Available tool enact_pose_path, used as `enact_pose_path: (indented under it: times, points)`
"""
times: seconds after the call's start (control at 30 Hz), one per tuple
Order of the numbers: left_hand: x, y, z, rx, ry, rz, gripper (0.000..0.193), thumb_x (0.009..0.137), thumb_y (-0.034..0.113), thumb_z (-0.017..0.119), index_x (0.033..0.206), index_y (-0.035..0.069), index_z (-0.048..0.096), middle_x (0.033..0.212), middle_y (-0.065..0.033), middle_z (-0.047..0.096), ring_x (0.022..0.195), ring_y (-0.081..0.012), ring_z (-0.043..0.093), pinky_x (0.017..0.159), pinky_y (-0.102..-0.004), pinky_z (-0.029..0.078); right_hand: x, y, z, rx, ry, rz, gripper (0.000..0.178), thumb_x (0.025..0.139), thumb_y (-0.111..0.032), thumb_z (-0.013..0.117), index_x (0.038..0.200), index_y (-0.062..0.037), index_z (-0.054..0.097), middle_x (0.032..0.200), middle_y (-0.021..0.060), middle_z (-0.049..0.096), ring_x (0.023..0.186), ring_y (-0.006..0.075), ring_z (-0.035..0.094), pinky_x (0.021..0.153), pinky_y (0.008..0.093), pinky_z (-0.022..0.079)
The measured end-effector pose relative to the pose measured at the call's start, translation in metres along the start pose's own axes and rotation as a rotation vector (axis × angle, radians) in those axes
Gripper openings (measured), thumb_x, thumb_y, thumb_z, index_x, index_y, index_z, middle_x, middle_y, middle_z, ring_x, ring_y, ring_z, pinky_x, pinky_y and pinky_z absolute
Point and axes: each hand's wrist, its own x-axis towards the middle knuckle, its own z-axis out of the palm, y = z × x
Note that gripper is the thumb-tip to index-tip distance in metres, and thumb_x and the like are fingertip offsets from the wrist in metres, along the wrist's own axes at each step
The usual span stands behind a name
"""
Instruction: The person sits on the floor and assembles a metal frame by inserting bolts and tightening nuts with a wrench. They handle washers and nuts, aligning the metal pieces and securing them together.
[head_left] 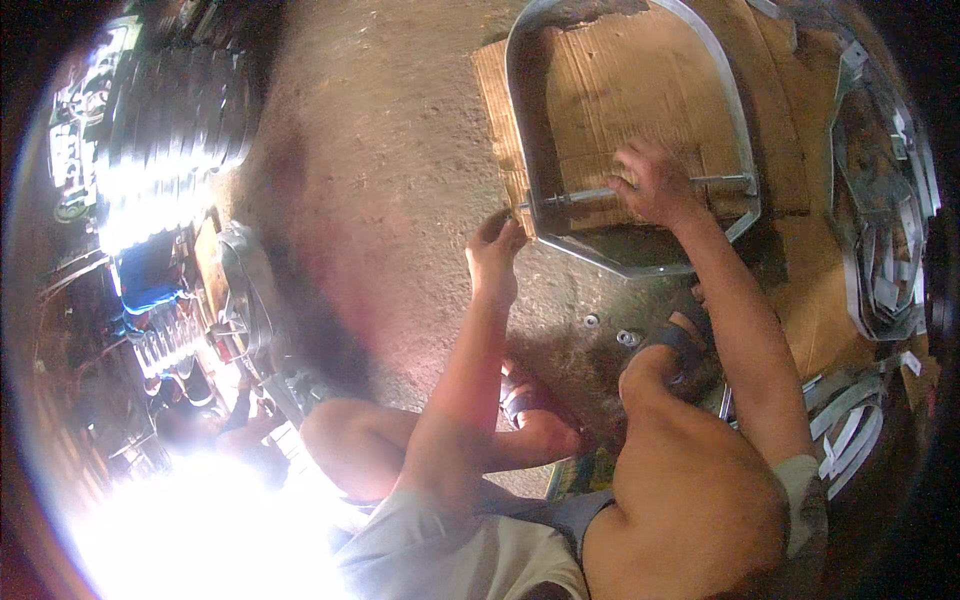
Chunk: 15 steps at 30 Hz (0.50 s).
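Note:
A curved metal frame [518, 100] lies in front of me, rounded at its far end and angular at the near end. A thin metal rod [580, 197] runs across it from side to side. My left hand [495, 245] is outside the frame's left wall, by the rod's left end. Its fingertips are pinched together; whatever they hold is too small to name. Over the rod, right of its middle, is my right hand [655, 185]. Motion blurs its fingers, so its grip on the rod is unclear.
Flattened cardboard [650, 90] lies under the frame. Two small metal rings [591, 321] sit on the floor near my sandalled right foot [685, 335]. More metal frames [850, 200] lie at the right. At the left are stacked metal bands [185, 120] and bright glare [190, 530].

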Motion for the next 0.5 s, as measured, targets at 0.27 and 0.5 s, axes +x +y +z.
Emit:
enact_pose_path:
  times: [0.27,0.5]
  points:
    - [0.032,-0.006,0.0,-0.012,-0.032,-0.167,0.036,0.096,0.007,0.06,0.126,-0.011,0.054,0.115,-0.017,0.066,0.102,-0.0239,0.066,0.088,-0.0322,0.055,-0.011,0.008,0.009,-0.014,-0.032,-0.025,0.047,0.078,-0.057,0.07,0.087,-0.0109,0.069,0.1,0.0144,0.067,0.099,0.0358,0.063,0.085,0.0487,0.05]
    - [0.04,-0.002,-0.003,0.035,-0.113,-0.164,0.037,0.095,0.004,0.06,0.128,-0.01,0.053,0.117,-0.0172,0.065,0.102,-0.0244,0.066,0.088,-0.0328,0.055,-0.009,0.015,0.017,-0.039,0.012,-0.021,0.049,0.076,-0.059,0.071,0.084,-0.0101,0.068,0.094,0.0124,0.067,0.096,0.0334,0.063,0.084,0.0479,0.05]
